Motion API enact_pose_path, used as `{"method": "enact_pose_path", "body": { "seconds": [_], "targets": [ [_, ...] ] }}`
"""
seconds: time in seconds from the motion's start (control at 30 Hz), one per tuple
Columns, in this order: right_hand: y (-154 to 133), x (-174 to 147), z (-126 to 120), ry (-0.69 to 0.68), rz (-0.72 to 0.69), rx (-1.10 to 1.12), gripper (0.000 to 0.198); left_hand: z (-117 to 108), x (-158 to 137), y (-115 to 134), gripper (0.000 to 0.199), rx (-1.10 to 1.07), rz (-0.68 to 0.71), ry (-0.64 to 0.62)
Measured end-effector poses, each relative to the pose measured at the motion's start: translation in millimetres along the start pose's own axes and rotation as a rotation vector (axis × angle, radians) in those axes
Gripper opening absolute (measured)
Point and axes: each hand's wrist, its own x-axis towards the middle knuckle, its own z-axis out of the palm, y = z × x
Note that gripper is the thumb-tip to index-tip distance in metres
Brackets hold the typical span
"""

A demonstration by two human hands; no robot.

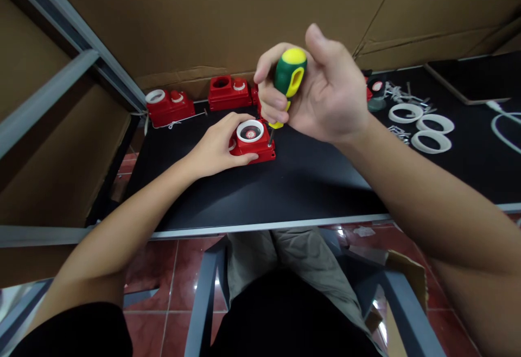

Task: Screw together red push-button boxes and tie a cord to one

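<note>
My left hand (222,145) grips a red housing (264,153) with a white ring (250,131) around a dark round window, holding it down on the black tabletop. In my right hand (321,85) is a green and yellow screwdriver (290,72), held upright with the fingers round its handle and the thumb raised off it. The screwdriver's shaft points down at the housing's right corner, where its tip meets a screw spot. Behind my hands stands another red housing (230,94) with an open round hole. A further red housing (170,108) with a white ring sits at the far left.
On the right lie several loose white rings (431,141), beside a scatter of small metal screws (407,96). A flat dark tablet-like device (464,83) and a white cable (499,110) are farther right. Cardboard walls (228,15) close off the back; a grey metal frame (49,99) stands left.
</note>
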Motion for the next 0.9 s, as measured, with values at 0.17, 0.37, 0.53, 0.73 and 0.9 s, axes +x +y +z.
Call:
{"method": "enact_pose_path", "body": {
  "seconds": [0.17,0.37,0.53,0.73,0.9],
  "targets": [
    [-4.0,-3.5,-3.0,0.047,0.108,-0.103,0.061,0.0,2.8,-6.3,0.081,0.003,0.046,-0.014],
    [9.6,-6.3,2.3,0.064,-0.013,-0.029,0.065,-2.7,1.2,-4.1,0.075,-0.009,0.051,-0.034],
    [2.6,-4.7,0.2,-0.018,0.027,-0.026,0.060,-4.4,-0.4,1.9,0.074,-0.022,0.016,-0.043],
    [-4.4,-1.4,-8.4,-0.025,0.115,-0.048,0.075,-5.6,-1.0,0.2,0.078,-0.017,0.002,-0.070],
    [2.1,-4.0,-11.6,0.052,0.116,0.021,0.055,-5.2,0.5,-2.6,0.075,-0.018,0.012,-0.049]
  ]
}}
